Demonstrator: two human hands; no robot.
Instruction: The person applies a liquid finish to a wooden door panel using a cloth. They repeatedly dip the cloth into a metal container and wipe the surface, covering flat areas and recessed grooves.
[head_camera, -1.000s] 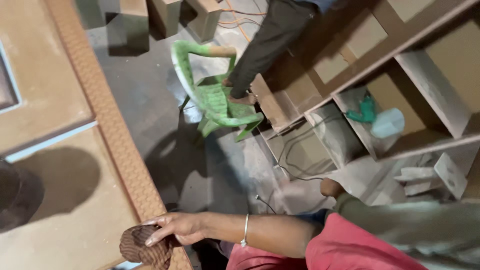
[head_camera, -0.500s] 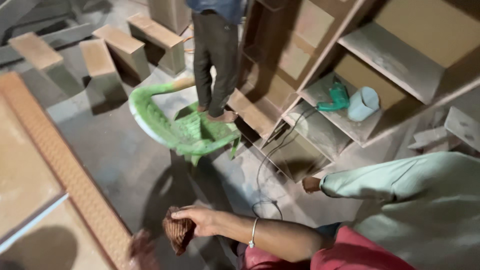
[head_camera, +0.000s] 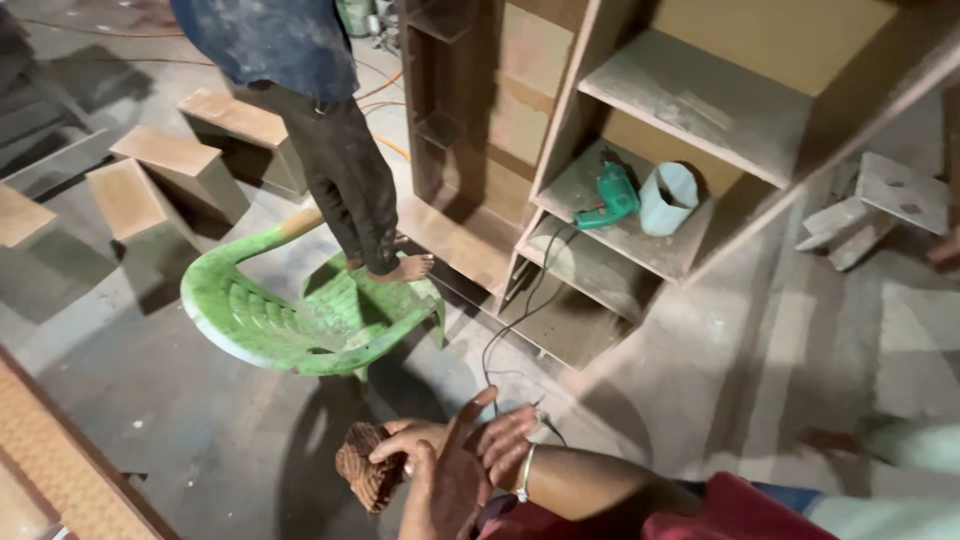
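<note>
- Down at the far left edge, a patterned wooden board (head_camera: 60, 480) runs diagonally across the corner, and several plain wooden boxes (head_camera: 165, 165) stand on the dusty floor (head_camera: 700, 360) behind it.
- A green plastic chair (head_camera: 290, 320) stands on the floor, and another person stands on its seat with a bare foot (head_camera: 400, 268) in dark trousers; only the legs and the hem of a blue shirt show.
- Below the chair, at the bottom middle, a brown crumpled wad (head_camera: 368, 472), rough like a scouring pad or a scrap of coarse cloth, is held just above the floor.
- The left hand (head_camera: 445, 490) is raised beside the wad, its fingers spread and one pointing upward; whether it grips the wad cannot be told.
- The right hand (head_camera: 480, 440), with a bangle on its wrist, has its fingers curled over the wad's upper edge, touching the left hand.
- To the right, an unfinished wooden shelf unit (head_camera: 700, 110) holds a green power drill (head_camera: 608, 200) and just beside it a white plastic container (head_camera: 668, 198); a dark cable (head_camera: 520, 310) trails from the drill down to the floor.
- Wood offcuts (head_camera: 880, 205) lie at the far right.
</note>
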